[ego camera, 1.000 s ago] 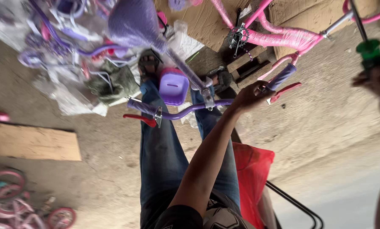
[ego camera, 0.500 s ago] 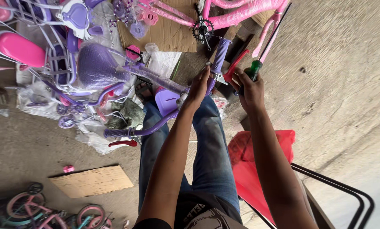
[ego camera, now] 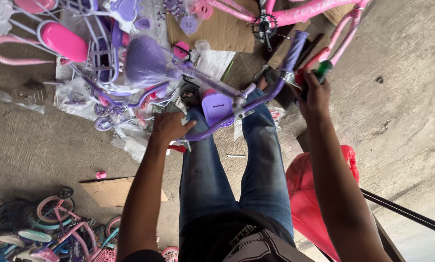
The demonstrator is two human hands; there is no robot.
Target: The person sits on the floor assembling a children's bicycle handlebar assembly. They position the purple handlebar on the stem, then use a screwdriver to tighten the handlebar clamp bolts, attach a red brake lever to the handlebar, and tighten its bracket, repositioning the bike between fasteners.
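While my left hand (ego camera: 168, 127) clamps one end of the purple handlebar (ego camera: 237, 112) that lies across my knees, my right hand (ego camera: 316, 94) is clenched around a green-handled screwdriver (ego camera: 319, 73) at the bar's other end, just below its purple grip (ego camera: 295, 51). I judge the worst risk to be the tool skidding off the bar and jabbing my leg, since only one hand steadies it. The bar could also roll off my knees into the bagged purple parts (ego camera: 144, 65) lying just beyond it on the floor.
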